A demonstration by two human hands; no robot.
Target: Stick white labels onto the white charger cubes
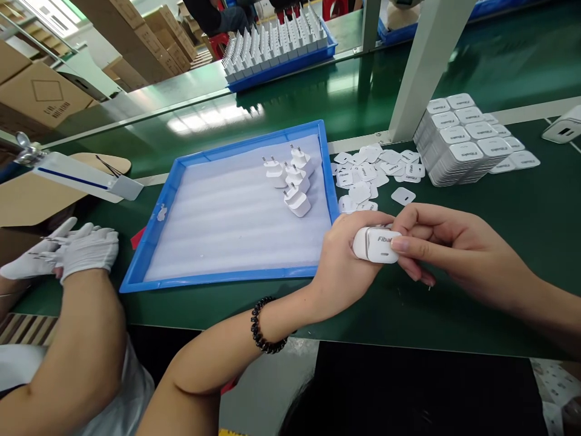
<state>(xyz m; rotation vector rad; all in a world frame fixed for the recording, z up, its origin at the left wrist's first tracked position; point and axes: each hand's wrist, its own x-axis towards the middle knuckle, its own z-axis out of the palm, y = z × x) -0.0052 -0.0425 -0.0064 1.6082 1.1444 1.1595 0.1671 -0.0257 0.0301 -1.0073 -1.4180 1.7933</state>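
Observation:
My left hand (338, 266) is wrapped round a white charger (362, 243), its end face turned toward me. Against that face lies a white printed cover plate (380, 249) with a small slot, its right edge pinched between the thumb and fingers of my right hand (436, 242). Whether the plate is fully seated I cannot tell. Just beyond my hands, loose cover plates (363, 172) are scattered beside tall stacks of the same plates (458, 142). Several white plug chargers (297, 200) stand in the blue tray (227, 277) to the left.
At the left, a co-worker's gloved hands (88, 248) hold pronged pieces. A grey post (431, 66) rises behind the plates. Another blue tray (281, 72) full of chargers sits across the green bench (363, 103). A white charger (565, 126) lies at the far right.

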